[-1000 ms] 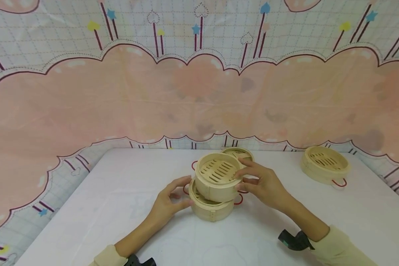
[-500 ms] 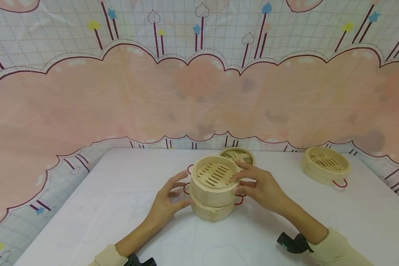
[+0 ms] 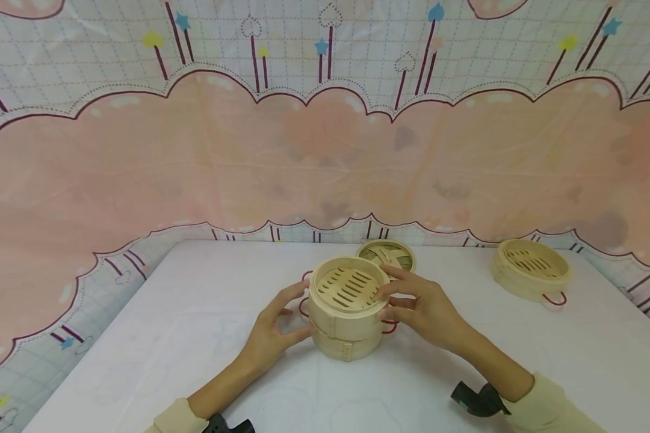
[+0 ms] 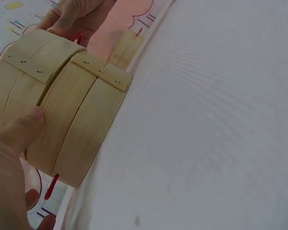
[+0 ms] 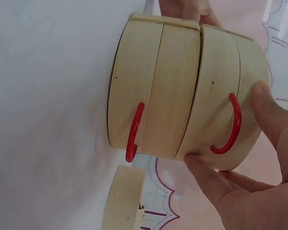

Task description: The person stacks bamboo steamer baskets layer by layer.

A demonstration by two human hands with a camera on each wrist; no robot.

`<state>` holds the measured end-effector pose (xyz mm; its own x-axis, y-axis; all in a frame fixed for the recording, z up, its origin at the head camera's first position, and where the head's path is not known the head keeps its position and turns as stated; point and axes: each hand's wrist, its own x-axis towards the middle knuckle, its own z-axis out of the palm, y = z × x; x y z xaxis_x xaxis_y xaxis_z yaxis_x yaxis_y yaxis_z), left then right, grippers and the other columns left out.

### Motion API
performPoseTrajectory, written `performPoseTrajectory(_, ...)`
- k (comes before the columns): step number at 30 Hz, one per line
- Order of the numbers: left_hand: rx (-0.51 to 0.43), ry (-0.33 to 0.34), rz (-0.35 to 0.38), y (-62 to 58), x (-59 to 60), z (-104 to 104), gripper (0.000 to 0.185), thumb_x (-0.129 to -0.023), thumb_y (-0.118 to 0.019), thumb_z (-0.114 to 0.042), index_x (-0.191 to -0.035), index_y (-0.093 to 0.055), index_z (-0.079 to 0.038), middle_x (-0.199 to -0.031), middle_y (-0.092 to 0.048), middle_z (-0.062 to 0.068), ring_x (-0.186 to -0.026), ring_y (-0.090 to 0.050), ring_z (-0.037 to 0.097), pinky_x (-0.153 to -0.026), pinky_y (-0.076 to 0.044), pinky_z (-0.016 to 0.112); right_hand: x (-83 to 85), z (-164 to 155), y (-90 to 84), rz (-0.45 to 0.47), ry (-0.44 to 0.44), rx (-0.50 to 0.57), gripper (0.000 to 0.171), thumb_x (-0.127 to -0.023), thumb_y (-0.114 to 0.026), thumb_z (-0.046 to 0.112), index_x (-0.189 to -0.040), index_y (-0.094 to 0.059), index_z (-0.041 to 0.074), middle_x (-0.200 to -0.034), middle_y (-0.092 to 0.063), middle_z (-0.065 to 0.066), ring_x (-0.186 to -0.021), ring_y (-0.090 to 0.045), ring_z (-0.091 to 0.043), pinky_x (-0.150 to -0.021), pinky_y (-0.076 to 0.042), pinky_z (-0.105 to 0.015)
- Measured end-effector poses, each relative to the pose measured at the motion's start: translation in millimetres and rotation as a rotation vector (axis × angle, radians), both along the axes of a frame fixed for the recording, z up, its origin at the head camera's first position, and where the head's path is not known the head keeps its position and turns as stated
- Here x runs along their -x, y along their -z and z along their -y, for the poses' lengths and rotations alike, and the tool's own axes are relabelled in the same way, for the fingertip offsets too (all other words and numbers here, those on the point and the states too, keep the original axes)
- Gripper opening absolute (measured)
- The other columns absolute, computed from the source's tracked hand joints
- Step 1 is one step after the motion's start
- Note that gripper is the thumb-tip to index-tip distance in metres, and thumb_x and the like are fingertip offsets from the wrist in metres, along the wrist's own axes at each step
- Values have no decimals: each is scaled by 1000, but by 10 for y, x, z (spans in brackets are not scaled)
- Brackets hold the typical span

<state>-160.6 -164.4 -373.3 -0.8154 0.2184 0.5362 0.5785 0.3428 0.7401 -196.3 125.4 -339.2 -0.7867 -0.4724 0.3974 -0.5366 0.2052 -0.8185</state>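
Note:
Two round bamboo steamer baskets stand stacked at the table's middle: the upper basket [image 3: 349, 287] sits level on the lower basket [image 3: 346, 347]. My right hand [image 3: 394, 296] grips the upper basket at its right rim, thumb on top and fingers beside its red handle [image 5: 233, 127]. On the left side of the stack my left hand [image 3: 297, 313] curves around it, and its thumb [image 4: 20, 130] presses the wall near the seam between the upper basket [image 4: 19, 72] and the lower basket [image 4: 89, 122]. Slats show inside the upper basket.
A bamboo lid [image 3: 387, 254] lies just behind the stack. A third steamer basket [image 3: 531, 269] with a red handle stands at the far right of the white table [image 3: 195, 337]. A patterned pink backdrop rises behind the table edge.
The upper basket was tilted and offset toward the right on the lower one; my right hand has brought it down and left until it sits level. My left hand stayed at the stack's side.

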Motion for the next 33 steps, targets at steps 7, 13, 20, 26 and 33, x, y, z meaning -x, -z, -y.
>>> performPoseTrajectory(7, -7, 10, -9, 20, -5, 1, 73, -69, -82, 1, -135, -49, -3, -140, -47, 15, -130, -41, 27, -84, -43, 55, -20, -2, 18, -28, 2, -20, 23, -74, -79, 5, -94, -70, 11, -143, -43, -17, -131, -41, -35, -85, -50, -31)
performPoseTrajectory(13, 3, 14, -30, 23, -15, 0, 72, -70, -82, 1, -134, -50, -4, -147, -39, 16, -132, -37, 37, -84, -43, 54, -19, -13, 50, -74, 2, -69, 25, -75, -78, 8, -98, -68, 13, -145, -41, -16, -129, -43, -35, -86, -50, -33)
performPoseTrajectory(20, 6, 23, -43, 29, -10, 3, 71, -71, -81, 1, -134, -51, -5, -148, -37, 16, -132, -36, 38, -85, -41, 56, 13, -34, 135, -158, -46, -158, 46, -73, -82, 10, -110, -56, 14, -151, -31, -15, -133, -36, -36, -93, -46, -36)
performPoseTrajectory(26, 5, 25, -64, 36, -9, 7, 71, -71, -81, 1, -134, -51, -5, -146, -38, 19, -131, -37, 39, -84, -41, 55, 32, -39, 165, -189, -58, -182, 53, -73, -81, 9, -113, -49, 14, -152, -28, -15, -134, -36, -33, -92, -46, -31)
performPoseTrajectory(33, 3, 37, -41, 26, -11, -5, 69, -73, -80, 1, -135, -50, -4, -148, -37, 15, -132, -37, 35, -87, -41, 58, 64, -86, 174, -124, -118, -155, 53, -75, -77, 1, -119, -49, 12, -155, -24, -8, -136, -34, -28, -94, -45, -29)
